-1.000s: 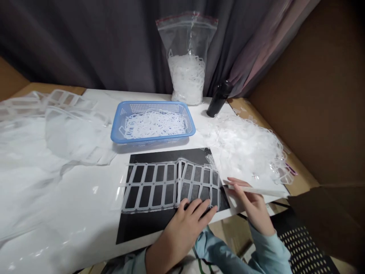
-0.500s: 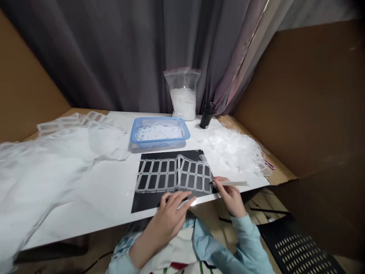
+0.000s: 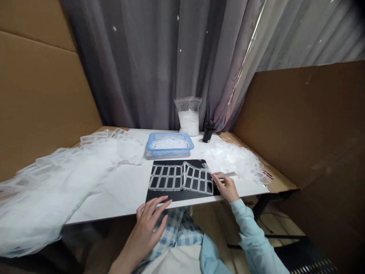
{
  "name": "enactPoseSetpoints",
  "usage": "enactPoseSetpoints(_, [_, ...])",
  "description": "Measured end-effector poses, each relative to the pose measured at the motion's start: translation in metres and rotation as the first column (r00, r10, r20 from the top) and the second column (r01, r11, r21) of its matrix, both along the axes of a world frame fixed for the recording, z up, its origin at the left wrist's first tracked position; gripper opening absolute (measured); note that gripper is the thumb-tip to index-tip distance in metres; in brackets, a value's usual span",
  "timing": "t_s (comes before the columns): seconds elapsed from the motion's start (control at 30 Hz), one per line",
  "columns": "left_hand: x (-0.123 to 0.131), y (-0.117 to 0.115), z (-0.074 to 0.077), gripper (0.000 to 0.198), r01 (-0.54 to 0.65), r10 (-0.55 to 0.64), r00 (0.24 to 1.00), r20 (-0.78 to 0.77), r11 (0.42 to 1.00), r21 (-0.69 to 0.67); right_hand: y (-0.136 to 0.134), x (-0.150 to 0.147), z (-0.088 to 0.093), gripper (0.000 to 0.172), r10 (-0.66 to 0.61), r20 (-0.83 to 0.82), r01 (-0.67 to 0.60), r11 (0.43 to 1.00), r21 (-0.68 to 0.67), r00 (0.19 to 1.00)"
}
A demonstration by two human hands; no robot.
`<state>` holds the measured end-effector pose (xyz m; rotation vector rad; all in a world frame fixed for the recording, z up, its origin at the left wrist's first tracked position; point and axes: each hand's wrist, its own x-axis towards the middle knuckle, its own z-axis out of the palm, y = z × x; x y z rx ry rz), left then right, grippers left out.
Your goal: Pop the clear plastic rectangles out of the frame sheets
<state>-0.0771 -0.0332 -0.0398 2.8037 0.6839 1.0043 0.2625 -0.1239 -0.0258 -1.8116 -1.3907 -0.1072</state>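
A translucent plastic sheet of rectangular frames (image 3: pixel 182 178) lies on a black mat (image 3: pixel 176 195) near the table's front edge. My right hand (image 3: pixel 226 187) rests at the sheet's right end, closed on a thin white stick-like tool (image 3: pixel 228 174). My left hand (image 3: pixel 149 219) hovers at the table's front edge below the mat, fingers spread, holding nothing.
A blue basket (image 3: pixel 170 143) of clear plastic pieces stands behind the mat, with a zip bag (image 3: pixel 188 117) of pieces and a black bottle (image 3: pixel 208 131) further back. Loose clear scraps (image 3: pixel 236 158) pile at the right. Large plastic sheets (image 3: pixel 57 179) cover the left. Cardboard walls enclose the white table (image 3: pixel 125 190).
The view has pulled back and up from the table. My left hand came off the frame sheet and drew back to the table's edge. My right hand still holds the tool.
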Motion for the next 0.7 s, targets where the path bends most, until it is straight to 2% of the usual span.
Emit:
enactPoseSetpoints(0.13, [-0.003,0.005,-0.004,0.042,-0.032,0.032,0.999,-0.005,0.999,0.006,0.002,-0.003,-0.003,0.04,0.0,0.107,0.009,0.996,-0.086,0.994])
enactPoseSetpoints(0.37, [-0.004,0.004,-0.01,0.042,-0.022,0.023,1.0,-0.016,0.999,0.028,-0.001,0.009,0.003,0.027,-0.11,0.37,0.201,0.955,-0.218,0.922])
enactPoseSetpoints(0.53, [-0.004,0.004,-0.008,0.041,-0.019,0.02,1.0,-0.011,0.999,0.051,-0.004,0.031,0.009,0.023,-0.126,0.489,0.3,0.907,-0.295,0.863])
enactPoseSetpoints(0.7, [-0.006,0.008,-0.009,0.041,-0.046,0.047,0.999,-0.007,0.998,0.034,-0.01,0.069,0.033,0.023,-0.179,0.511,0.377,0.872,-0.313,0.84])
